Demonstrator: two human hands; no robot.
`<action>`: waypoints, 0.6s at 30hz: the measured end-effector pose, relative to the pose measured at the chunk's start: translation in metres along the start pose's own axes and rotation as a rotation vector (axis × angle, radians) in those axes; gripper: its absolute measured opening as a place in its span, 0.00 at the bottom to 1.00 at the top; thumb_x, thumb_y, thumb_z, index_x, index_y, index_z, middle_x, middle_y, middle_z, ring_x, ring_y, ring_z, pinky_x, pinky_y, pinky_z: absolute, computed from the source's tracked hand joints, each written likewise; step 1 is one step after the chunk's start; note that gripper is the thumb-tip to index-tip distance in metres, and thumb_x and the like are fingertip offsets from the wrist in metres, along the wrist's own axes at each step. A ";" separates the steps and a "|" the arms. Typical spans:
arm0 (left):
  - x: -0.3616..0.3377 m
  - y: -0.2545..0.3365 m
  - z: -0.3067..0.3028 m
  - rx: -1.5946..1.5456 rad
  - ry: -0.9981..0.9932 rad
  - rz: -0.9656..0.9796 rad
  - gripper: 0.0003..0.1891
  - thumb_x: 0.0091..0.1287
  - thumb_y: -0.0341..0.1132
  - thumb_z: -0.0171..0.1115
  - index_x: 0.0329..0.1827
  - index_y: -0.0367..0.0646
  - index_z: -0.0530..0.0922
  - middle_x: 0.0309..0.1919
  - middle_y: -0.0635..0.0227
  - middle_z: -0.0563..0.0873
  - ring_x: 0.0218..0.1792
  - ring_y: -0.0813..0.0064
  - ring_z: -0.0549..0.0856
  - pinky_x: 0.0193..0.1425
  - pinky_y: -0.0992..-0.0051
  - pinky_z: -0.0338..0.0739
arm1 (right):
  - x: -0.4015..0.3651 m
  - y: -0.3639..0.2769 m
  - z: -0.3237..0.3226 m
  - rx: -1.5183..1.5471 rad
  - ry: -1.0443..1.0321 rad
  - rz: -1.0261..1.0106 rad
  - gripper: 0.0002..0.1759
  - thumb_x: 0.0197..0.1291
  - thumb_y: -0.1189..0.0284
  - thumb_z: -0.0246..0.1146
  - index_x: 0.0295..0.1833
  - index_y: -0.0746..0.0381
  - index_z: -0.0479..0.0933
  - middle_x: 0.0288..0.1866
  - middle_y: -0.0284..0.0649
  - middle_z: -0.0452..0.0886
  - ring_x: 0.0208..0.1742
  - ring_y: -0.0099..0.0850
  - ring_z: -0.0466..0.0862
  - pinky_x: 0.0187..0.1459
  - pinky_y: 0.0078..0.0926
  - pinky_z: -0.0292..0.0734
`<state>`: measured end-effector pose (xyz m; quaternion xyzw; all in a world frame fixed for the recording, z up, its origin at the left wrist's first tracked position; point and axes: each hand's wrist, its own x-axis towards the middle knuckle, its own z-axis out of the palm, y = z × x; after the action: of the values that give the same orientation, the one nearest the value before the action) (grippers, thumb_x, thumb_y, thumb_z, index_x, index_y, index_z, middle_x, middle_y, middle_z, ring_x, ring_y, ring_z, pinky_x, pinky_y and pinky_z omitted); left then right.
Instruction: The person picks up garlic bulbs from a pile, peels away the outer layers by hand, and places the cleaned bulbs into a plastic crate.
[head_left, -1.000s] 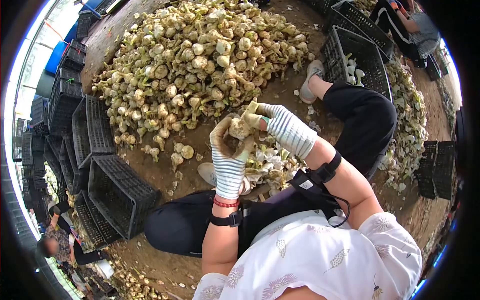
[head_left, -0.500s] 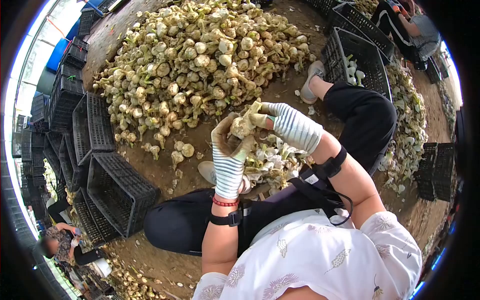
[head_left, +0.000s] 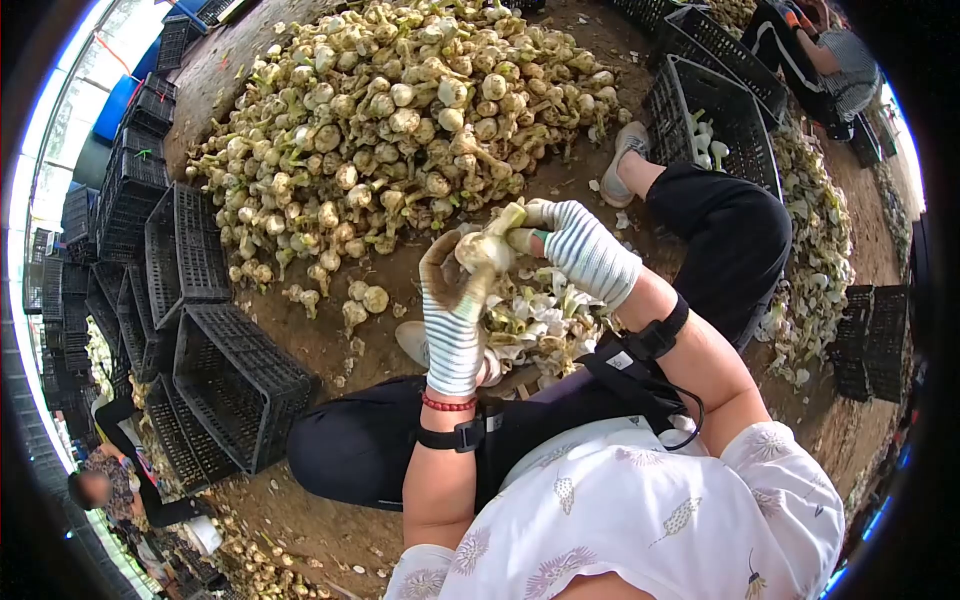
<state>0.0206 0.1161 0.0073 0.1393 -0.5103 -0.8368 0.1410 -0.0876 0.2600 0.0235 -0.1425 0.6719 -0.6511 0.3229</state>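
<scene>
Both my hands wear striped gloves with soiled fingers. One garlic bulb [head_left: 487,252] is between them, partly peeled, with a smooth pale patch and a greenish stem pointing up and right. The fingers and thumb of my left hand [head_left: 455,300] are wrapped round the bulb. My right hand [head_left: 575,245] pinches it near the stem. Beyond them lies a large heap of unpeeled bulbs [head_left: 400,120]. Loose peelings [head_left: 545,320] lie on the ground below my hands.
Black crates [head_left: 240,385] stand at the left. Another crate [head_left: 715,130] at the upper right holds white bulbs. More peelings [head_left: 815,230] lie at the right. One person [head_left: 850,70] sits at the upper right, another [head_left: 115,480] at the lower left.
A strip of outer skin has come away from the bulb, showing a whiter surface and greener stem. My right hand has shifted slightly. The person at lower left has changed arm posture.
</scene>
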 end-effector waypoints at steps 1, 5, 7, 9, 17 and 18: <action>-0.001 0.002 0.003 -0.111 0.019 -0.064 0.25 0.71 0.33 0.65 0.68 0.41 0.68 0.61 0.62 0.78 0.62 0.68 0.78 0.68 0.69 0.75 | 0.002 0.005 -0.002 -0.040 0.029 0.004 0.16 0.64 0.76 0.61 0.56 0.66 0.82 0.35 0.27 0.82 0.34 0.15 0.74 0.36 0.18 0.73; 0.004 0.006 0.003 -0.229 0.012 -0.299 0.26 0.77 0.54 0.51 0.65 0.40 0.73 0.55 0.63 0.82 0.57 0.69 0.81 0.64 0.67 0.75 | 0.000 0.011 -0.005 -0.020 0.029 0.001 0.16 0.62 0.79 0.60 0.55 0.65 0.82 0.31 0.25 0.80 0.29 0.14 0.72 0.29 0.17 0.69; 0.016 0.000 -0.009 -0.210 0.063 -0.414 0.26 0.77 0.55 0.50 0.62 0.40 0.75 0.51 0.63 0.84 0.53 0.69 0.82 0.62 0.67 0.76 | -0.002 0.011 -0.006 0.044 -0.065 0.028 0.16 0.61 0.79 0.61 0.55 0.66 0.82 0.33 0.28 0.82 0.30 0.14 0.75 0.30 0.17 0.71; 0.027 -0.010 -0.013 0.009 0.120 -0.445 0.27 0.77 0.57 0.49 0.51 0.39 0.81 0.40 0.63 0.87 0.43 0.69 0.85 0.55 0.68 0.79 | -0.006 0.006 -0.006 0.107 -0.060 0.162 0.16 0.62 0.79 0.62 0.55 0.66 0.82 0.34 0.29 0.83 0.30 0.15 0.76 0.31 0.17 0.72; 0.022 -0.034 -0.008 0.485 0.099 0.096 0.15 0.70 0.38 0.70 0.53 0.38 0.83 0.44 0.69 0.87 0.43 0.81 0.81 0.50 0.78 0.78 | -0.010 0.032 0.006 -0.159 0.081 0.097 0.15 0.64 0.75 0.63 0.55 0.70 0.81 0.33 0.33 0.82 0.33 0.19 0.76 0.37 0.22 0.74; 0.022 -0.029 -0.007 0.327 0.228 -0.075 0.14 0.70 0.40 0.69 0.50 0.40 0.84 0.41 0.72 0.87 0.40 0.82 0.82 0.46 0.79 0.78 | -0.011 0.027 0.008 -0.115 0.060 0.155 0.15 0.64 0.76 0.63 0.55 0.70 0.81 0.33 0.33 0.82 0.34 0.18 0.75 0.36 0.21 0.73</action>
<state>0.0004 0.1150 -0.0232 0.2731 -0.6147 -0.7263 0.1418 -0.0685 0.2638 0.0004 -0.0888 0.7263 -0.5887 0.3435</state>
